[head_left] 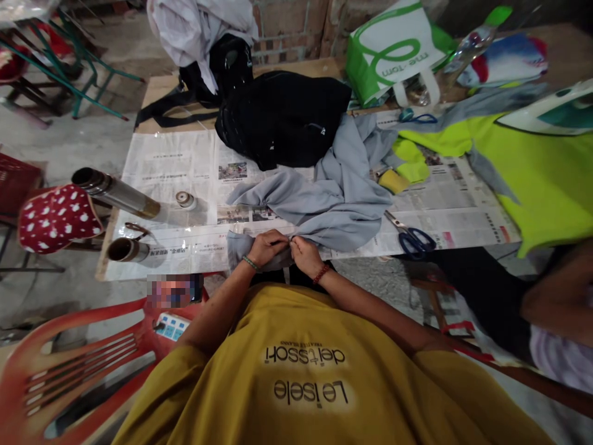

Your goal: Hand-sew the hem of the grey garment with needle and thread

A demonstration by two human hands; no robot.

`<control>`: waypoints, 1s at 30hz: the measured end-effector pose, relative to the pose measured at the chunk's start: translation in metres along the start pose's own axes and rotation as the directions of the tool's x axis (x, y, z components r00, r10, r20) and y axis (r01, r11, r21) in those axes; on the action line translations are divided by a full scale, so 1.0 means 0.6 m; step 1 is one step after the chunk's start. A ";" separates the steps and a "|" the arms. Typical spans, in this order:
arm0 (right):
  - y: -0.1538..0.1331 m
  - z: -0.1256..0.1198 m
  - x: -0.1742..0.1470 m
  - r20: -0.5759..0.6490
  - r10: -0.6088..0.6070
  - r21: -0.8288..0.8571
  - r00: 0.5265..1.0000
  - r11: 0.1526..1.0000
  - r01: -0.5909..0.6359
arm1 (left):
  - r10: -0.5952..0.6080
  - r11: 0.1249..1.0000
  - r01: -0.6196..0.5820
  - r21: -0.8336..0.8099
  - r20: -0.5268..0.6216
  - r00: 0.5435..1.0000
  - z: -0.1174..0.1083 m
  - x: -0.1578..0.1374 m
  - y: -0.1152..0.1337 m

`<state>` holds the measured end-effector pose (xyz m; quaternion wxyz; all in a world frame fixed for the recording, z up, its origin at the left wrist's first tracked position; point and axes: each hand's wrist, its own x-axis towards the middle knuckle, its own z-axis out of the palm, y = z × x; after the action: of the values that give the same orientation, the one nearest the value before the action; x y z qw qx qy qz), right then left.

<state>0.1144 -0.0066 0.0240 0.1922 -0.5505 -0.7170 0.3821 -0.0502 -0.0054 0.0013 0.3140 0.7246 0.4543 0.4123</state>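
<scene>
At the table's near edge, a grey garment lies bunched up and trails back toward a black bag. My left hand, with a green bracelet at the wrist, pinches a fold of this cloth. Close beside it, my right hand, with a red beaded bracelet, is closed on the same fold. The fingertips of both hands nearly meet, and any small item between them is too small to make out. Scissors with dark blue handles lie to the right of the garment.
Newspaper covers the table. A black bag, a thermos, its cup, a yellow thread spool, a green-white bag and an iron on a neon garment stand around. A person's arm is at right.
</scene>
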 end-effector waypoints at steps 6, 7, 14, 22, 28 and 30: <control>-0.009 -0.052 -0.023 0.160 -0.057 0.023 0.985 0.998 0.054 | 0.017 0.998 -0.013 0.059 -0.066 0.998 -0.001 -0.002 0.005; -0.009 -0.068 -0.027 0.139 -0.113 -0.025 0.984 0.993 0.118 | 0.027 0.998 -0.022 0.067 -0.063 0.998 -0.002 -0.003 0.005; 0.013 -0.138 -0.022 -0.172 -0.291 -0.337 0.941 0.915 0.221 | 0.070 0.994 -0.064 0.091 -0.065 0.995 -0.002 -0.003 0.002; 0.026 -0.101 -0.032 -0.152 -0.421 -0.417 0.894 0.848 0.328 | 0.069 0.994 -0.063 0.088 -0.059 0.996 -0.002 -0.003 0.003; 0.020 -0.092 -0.011 0.082 -0.396 -0.328 0.914 0.856 0.400 | 0.014 0.997 -0.011 0.071 -0.043 0.999 -0.004 0.001 0.010; 0.024 -0.088 -0.004 0.098 -0.381 -0.349 0.919 0.852 0.390 | 0.002 0.997 0.001 0.071 -0.042 0.999 -0.004 0.001 0.012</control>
<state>0.1615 0.0101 0.0468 0.1512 -0.4167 -0.8729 0.2041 -0.0493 -0.0076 0.0085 0.2784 0.7265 0.4750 0.4112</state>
